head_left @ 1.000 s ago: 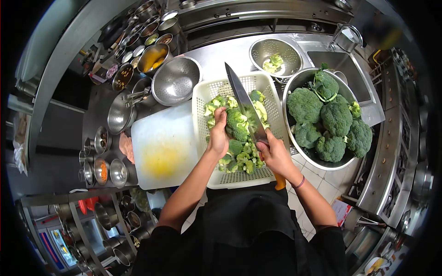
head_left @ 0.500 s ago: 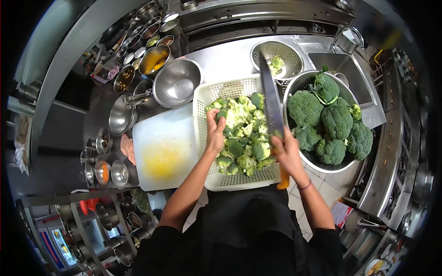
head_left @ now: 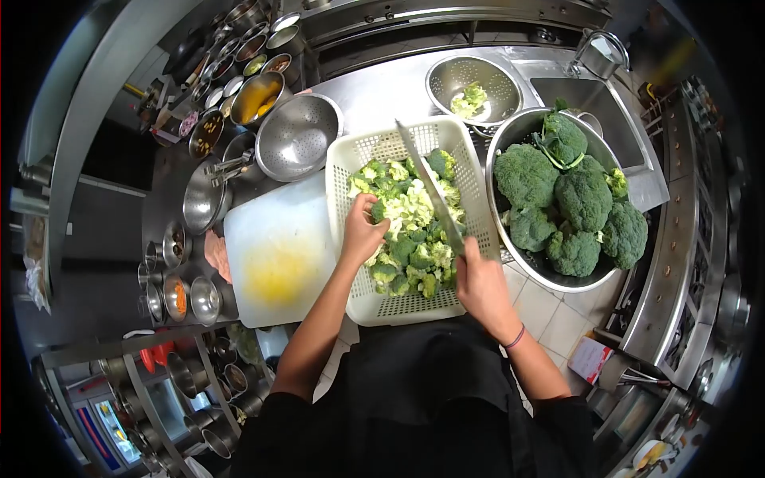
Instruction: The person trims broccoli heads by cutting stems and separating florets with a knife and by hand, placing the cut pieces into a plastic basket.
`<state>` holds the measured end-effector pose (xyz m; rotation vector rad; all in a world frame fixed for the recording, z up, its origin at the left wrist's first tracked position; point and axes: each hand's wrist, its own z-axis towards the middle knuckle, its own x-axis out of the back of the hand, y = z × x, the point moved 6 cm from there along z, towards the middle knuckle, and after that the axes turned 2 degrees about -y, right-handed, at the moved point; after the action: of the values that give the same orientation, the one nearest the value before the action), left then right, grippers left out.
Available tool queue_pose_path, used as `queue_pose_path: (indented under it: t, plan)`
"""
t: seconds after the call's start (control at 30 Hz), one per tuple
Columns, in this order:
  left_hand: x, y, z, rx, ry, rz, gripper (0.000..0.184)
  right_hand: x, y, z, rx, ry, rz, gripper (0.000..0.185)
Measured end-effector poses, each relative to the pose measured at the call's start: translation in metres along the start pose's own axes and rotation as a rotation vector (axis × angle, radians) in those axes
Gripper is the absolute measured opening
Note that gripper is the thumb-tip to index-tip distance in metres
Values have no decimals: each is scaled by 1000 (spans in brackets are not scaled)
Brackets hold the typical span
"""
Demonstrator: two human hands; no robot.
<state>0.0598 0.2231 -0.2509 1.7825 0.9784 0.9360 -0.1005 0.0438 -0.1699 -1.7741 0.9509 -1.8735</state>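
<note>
In the head view, a white plastic basket (head_left: 343,271) holds many cut broccoli florets (head_left: 406,255). My left hand (head_left: 365,233) is over the basket's left side, fingers curled round a green broccoli floret (head_left: 378,210). My right hand (head_left: 481,280) grips a large kitchen knife (head_left: 434,191) at the basket's right side; its handle is mostly hidden in my fist. The blade slants up and left across the florets. To the right, a large metal bowl (head_left: 510,253) holds several whole broccoli heads (head_left: 584,194).
A white cutting board (head_left: 275,227) with a yellow stain lies left of the basket. Behind are one metal colander (head_left: 299,137) and another colander (head_left: 502,80) with pale green pieces inside. A sink (head_left: 594,99) is at the back right. Several small bowls stand at the left.
The knife has swung from nearly upright at the basket's right edge to slanting left over the florets. My right hand has moved slightly left and down. My left hand stays near the same floret.
</note>
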Motion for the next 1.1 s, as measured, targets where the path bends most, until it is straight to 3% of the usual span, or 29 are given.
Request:
queue_pose_path:
  t: [0.03,0.07,0.13,0.27,0.33,0.4,0.43,0.57,0.67,0.8,0.87,0.93,1.0,1.1]
  plan:
    - [4,6,2,-178,76,161,42,-2,-3,-2,3,-12,-17,25]
    - [3,10,0,-179,70,165,42,1,-10,-3,-3,-8,-14,25]
    - [2,67,-20,-550,199,396,38,18,-36,-4,101,64,20,27]
    - [-5,117,-37,-532,185,218,39,46,-71,-12,328,366,131,33]
    - [-7,132,-52,-565,110,113,41,-12,-31,6,53,-151,-184,41]
    - [5,152,-64,-724,206,-52,40,-27,-14,-6,40,-156,-226,41]
    - [12,152,-66,-718,173,-156,40,-26,-10,-2,53,-165,-229,41]
    - [43,86,-43,-233,-84,-648,42,-22,-3,-5,-7,-110,-209,34]
    - [51,39,-41,-78,-207,-862,48,-18,-17,5,11,-210,-269,35]
    - [49,23,-54,12,-238,-1011,48,-8,-16,58,288,-113,-528,47]
    - [42,28,-56,13,-309,-1089,47,-40,23,86,385,-115,-635,49]
    - [39,16,-53,50,-309,-1121,47,-50,21,101,383,-153,-728,50]
    - [39,7,-54,-32,-238,-772,49,-55,20,111,374,-205,-819,50]
    - [34,6,-56,-32,-280,-848,55,-44,19,121,288,-322,-795,40]
